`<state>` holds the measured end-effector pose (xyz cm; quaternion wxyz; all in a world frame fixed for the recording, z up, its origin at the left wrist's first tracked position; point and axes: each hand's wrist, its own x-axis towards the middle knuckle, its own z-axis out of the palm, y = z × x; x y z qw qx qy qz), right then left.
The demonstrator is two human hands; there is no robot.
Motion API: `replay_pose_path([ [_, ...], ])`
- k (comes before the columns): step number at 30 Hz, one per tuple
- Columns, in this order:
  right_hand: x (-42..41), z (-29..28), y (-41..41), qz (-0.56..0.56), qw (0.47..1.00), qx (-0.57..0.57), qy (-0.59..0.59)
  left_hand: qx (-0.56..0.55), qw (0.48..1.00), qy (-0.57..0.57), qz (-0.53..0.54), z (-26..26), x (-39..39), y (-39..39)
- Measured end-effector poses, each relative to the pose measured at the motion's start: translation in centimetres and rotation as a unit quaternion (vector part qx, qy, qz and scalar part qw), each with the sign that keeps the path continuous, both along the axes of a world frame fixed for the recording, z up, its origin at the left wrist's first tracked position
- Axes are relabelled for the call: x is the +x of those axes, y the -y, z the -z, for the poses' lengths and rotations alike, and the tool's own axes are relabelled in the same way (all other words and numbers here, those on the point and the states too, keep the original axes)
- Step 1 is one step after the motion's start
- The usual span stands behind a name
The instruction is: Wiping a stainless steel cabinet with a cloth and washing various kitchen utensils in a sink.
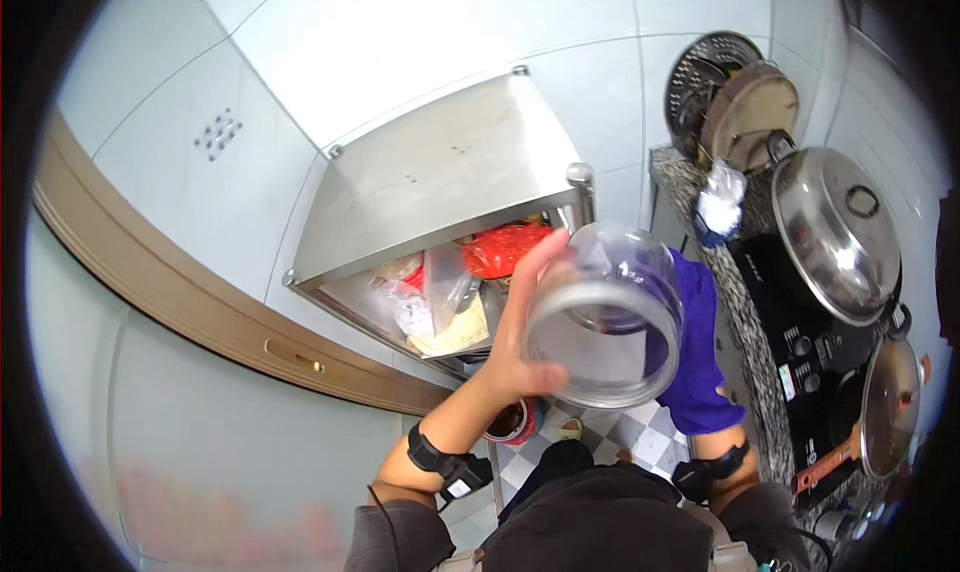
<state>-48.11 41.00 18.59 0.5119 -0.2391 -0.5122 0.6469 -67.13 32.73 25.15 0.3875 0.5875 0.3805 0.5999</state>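
A clear, wide-mouthed jar [604,317] is held up in front of me, its round opening tilted toward the camera. My left hand [529,324] grips its left side, thumb near the rim and fingers along the wall. Purple material [694,347], a glove or a cloth, covers my right hand and part of the forearm. It lies against the jar's right side and shows through the clear wall. The right fingers are hidden. Beyond the left hand, a red plastic bag [506,251] sits inside a stainless steel rack [442,167].
Clear bags [412,309] share the rack's lower level. On the granite counter [739,332] at right, a lidded steel pot [840,234] and a glass-lidded pan [889,410] stand on a black cooktop [795,347]. A round wooden board [754,114] leans behind. A bucket [510,422] is low left.
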Motion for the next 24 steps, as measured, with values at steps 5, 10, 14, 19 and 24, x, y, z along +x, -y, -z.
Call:
replay_pose_path([
  [5, 0.3, 1.4, -2.5, 0.097, 0.992, 0.065, 0.044, 0.071, 0.954, 0.27, -0.113, -6.4, -9.8, -3.6],
  [10, -1.6, 2.4, -1.7, 0.159, 0.987, 0.008, 0.001, -0.231, 0.909, 0.301, -0.173, -10.0, -25.0, -7.4],
  [14, -1.7, 5.2, -2.8, 0.167, 0.984, 0.034, 0.046, -0.283, 0.925, 0.146, -0.208, -9.1, -32.4, -9.3],
  [19, -0.2, 7.1, -2.7, 0.224, 0.967, 0.029, 0.121, -0.198, 0.837, 0.198, -0.471, -8.7, -28.1, -13.3],
  [24, 0.3, 9.9, -1.7, 0.256, 0.956, -0.03, 0.137, -0.226, 0.802, 0.118, -0.54, -7.1, -28.9, -14.7],
])
